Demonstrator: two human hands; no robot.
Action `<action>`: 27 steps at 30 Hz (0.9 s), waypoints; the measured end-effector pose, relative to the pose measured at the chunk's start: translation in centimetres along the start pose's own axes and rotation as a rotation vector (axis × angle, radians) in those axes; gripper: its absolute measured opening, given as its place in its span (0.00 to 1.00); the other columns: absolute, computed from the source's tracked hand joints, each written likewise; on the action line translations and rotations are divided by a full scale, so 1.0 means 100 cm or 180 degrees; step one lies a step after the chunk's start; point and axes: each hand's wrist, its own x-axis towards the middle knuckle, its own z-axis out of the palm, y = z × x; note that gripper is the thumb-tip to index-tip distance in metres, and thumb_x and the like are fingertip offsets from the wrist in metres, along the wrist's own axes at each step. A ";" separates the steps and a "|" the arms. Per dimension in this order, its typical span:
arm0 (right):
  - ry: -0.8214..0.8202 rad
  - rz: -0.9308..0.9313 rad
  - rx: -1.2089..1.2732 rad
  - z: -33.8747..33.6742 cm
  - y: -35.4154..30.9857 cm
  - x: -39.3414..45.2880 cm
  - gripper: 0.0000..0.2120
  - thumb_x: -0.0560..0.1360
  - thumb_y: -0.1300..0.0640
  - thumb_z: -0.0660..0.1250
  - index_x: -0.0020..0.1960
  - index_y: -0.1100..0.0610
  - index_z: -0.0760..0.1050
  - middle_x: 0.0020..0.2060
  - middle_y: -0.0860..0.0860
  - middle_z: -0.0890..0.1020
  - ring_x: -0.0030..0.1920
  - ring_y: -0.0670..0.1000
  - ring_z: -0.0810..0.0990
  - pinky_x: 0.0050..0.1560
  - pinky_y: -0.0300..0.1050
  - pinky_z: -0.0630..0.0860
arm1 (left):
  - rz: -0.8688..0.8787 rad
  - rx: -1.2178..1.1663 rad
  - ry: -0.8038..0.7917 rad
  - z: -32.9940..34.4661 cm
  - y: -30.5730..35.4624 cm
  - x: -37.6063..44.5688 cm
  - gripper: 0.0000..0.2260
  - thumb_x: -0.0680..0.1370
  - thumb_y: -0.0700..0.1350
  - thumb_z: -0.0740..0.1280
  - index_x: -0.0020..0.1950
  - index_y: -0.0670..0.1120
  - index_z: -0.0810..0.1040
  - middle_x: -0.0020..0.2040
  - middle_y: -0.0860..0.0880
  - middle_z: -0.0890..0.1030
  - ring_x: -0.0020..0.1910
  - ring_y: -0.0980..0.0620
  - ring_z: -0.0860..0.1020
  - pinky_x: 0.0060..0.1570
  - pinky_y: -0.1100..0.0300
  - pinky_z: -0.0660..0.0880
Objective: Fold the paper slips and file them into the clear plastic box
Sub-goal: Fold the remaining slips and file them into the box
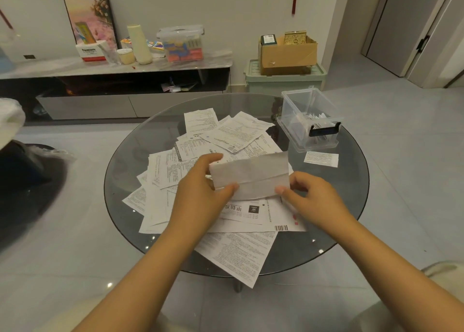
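Folded slip (251,174) aloft; clear box (310,120) open

Two hands (200,196), one clear box (311,120), one folded slip (251,176), many loose slips (226,130).

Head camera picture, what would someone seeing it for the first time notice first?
First, the two hands: the left hand and right hand pinch a partly folded paper slip above the middle of the round glass table. Under it sprawls a loose heap of printed slips over most of the tabletop. At the table's far right edge stands the clear plastic box, open, with some folded slips inside.
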 end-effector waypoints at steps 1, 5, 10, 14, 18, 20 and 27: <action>-0.0024 0.0081 0.0092 0.001 -0.001 -0.001 0.09 0.74 0.53 0.68 0.43 0.60 0.76 0.43 0.51 0.82 0.46 0.51 0.80 0.33 0.32 0.74 | -0.0096 0.0024 -0.0094 0.001 0.000 0.001 0.29 0.71 0.46 0.74 0.68 0.56 0.66 0.55 0.56 0.75 0.47 0.60 0.77 0.41 0.73 0.70; 0.0043 0.0205 -0.0256 0.015 0.002 -0.001 0.12 0.71 0.49 0.70 0.45 0.58 0.78 0.44 0.51 0.77 0.49 0.52 0.74 0.47 0.45 0.73 | -0.0327 0.0255 -0.0517 0.017 -0.004 0.002 0.46 0.68 0.49 0.76 0.76 0.54 0.48 0.72 0.53 0.64 0.68 0.50 0.67 0.59 0.60 0.66; 0.0276 0.0183 -0.1480 0.019 -0.001 -0.001 0.14 0.72 0.41 0.66 0.37 0.49 0.69 0.44 0.44 0.68 0.50 0.47 0.59 0.49 0.42 0.52 | -0.0274 0.0657 -0.0536 0.030 -0.010 0.008 0.51 0.69 0.50 0.75 0.76 0.54 0.39 0.74 0.49 0.60 0.68 0.48 0.66 0.62 0.54 0.66; 0.0146 0.0335 -0.1452 0.014 -0.004 0.000 0.09 0.74 0.44 0.65 0.42 0.48 0.70 0.48 0.43 0.66 0.59 0.49 0.62 0.45 0.40 0.48 | -0.0487 0.0749 -0.0648 0.021 -0.017 0.018 0.44 0.72 0.47 0.73 0.77 0.55 0.45 0.69 0.48 0.63 0.63 0.47 0.71 0.61 0.53 0.69; 0.0099 0.0436 -0.1457 0.008 -0.006 0.000 0.07 0.74 0.45 0.65 0.41 0.48 0.74 0.48 0.43 0.68 0.60 0.49 0.62 0.47 0.41 0.49 | -0.0399 0.0933 -0.0681 0.014 -0.024 0.018 0.33 0.73 0.45 0.71 0.74 0.54 0.59 0.64 0.50 0.64 0.58 0.47 0.73 0.62 0.54 0.70; 0.0127 0.0425 -0.1437 0.006 -0.006 -0.001 0.10 0.74 0.47 0.64 0.38 0.50 0.77 0.46 0.44 0.71 0.57 0.49 0.63 0.48 0.42 0.51 | 0.0050 0.0964 -0.0577 0.018 -0.025 0.012 0.24 0.74 0.43 0.71 0.68 0.53 0.70 0.58 0.53 0.66 0.58 0.49 0.71 0.61 0.54 0.70; -0.0237 0.0604 -0.0674 0.006 -0.014 -0.013 0.17 0.74 0.52 0.64 0.30 0.58 0.72 0.31 0.50 0.78 0.48 0.52 0.71 0.49 0.46 0.60 | 0.1149 0.1229 -0.0900 0.032 -0.016 -0.005 0.20 0.71 0.58 0.70 0.61 0.55 0.77 0.53 0.61 0.73 0.55 0.60 0.67 0.55 0.63 0.65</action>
